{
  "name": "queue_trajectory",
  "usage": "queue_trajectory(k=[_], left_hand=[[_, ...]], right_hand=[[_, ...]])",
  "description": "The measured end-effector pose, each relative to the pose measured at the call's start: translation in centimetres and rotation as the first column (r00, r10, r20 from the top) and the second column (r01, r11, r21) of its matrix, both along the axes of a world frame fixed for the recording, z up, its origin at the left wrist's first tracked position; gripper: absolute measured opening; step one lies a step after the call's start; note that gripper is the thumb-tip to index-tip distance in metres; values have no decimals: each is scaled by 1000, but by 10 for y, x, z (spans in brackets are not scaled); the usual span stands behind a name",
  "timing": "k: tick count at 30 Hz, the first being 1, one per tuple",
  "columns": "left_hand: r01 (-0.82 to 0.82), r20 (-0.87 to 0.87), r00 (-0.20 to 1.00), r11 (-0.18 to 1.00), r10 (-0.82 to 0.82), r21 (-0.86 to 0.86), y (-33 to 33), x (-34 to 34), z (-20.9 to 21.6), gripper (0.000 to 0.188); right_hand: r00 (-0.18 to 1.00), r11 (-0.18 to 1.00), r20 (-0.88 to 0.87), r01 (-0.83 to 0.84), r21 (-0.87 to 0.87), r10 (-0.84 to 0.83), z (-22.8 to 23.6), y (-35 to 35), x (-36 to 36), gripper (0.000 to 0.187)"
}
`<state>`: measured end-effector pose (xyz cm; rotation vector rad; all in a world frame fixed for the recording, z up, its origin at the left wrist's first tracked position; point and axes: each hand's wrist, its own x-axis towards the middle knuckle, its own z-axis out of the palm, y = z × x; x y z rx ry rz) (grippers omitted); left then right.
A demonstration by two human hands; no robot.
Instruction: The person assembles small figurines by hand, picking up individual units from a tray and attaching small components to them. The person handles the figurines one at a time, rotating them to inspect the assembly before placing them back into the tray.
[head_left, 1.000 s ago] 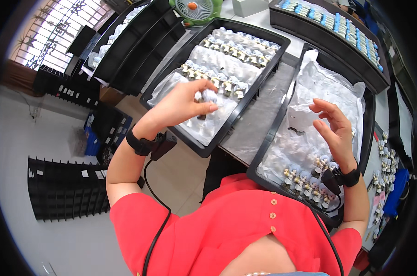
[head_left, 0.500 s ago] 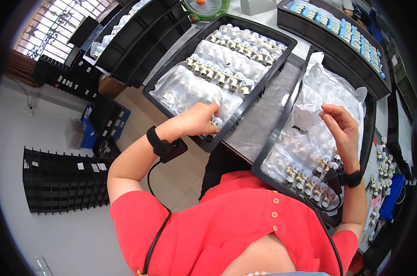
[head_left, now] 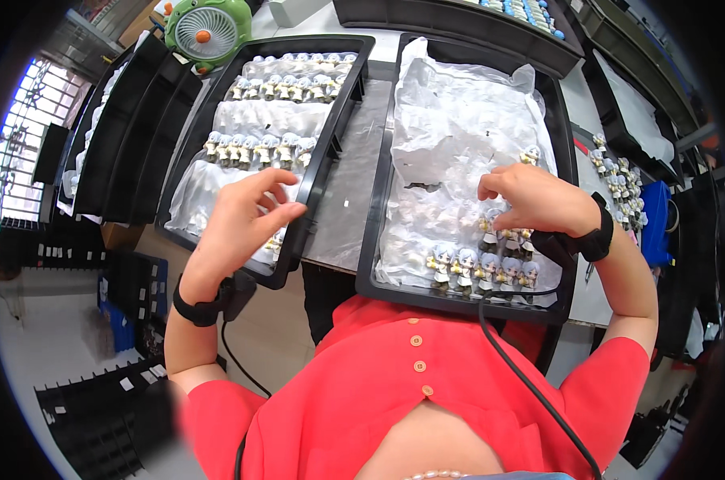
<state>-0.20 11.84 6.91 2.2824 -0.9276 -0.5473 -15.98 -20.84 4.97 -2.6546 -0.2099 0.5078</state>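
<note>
My left hand [head_left: 246,218] hovers over the near right corner of the left black tray [head_left: 297,240], thumb and fingers spread, holding nothing. Below it, a small pale-haired figurine [head_left: 274,242] shows in part. Over the right black tray [head_left: 370,268], my right hand [head_left: 534,198] reaches down with curled fingers, thumb and forefinger apart. Its thumb is close beside a figurine [head_left: 488,238] in the second row; contact is unclear. A front row of figurines [head_left: 464,270] lies on white wrapping sheet [head_left: 434,120]. Another single figurine [head_left: 529,155] lies beyond my right hand.
More figurines [head_left: 258,150] lie in rows between sheets in the left tray. A green fan [head_left: 206,34] stands behind it. Loose figurines [head_left: 622,188] and a blue bin [head_left: 656,224] are at the right. A black crate [head_left: 458,32] stands at the back.
My view has turned, so both trays appear further left. My left hand has lifted off the figurine in the left tray and spread its fingers. My right hand has lowered toward the figurine rows.
</note>
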Motion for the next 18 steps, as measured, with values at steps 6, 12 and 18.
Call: queue_trajectory(k=[6,12,18], left_hand=[[287,-242,905,922,-350,-261,-63,-27,5,25],[433,-119,868,853,-482,-291,-110,-27,-22,46],[253,-397,799,851,-452,-460,-122,-31,-35,82]], right_hand=[[968,989,-238,-102,-107,74,-29,-10,7,39],[979,992,-157,-128,5,127,-3,3,28,33],[960,906,260,-14,422,-107,26,17,32,29]])
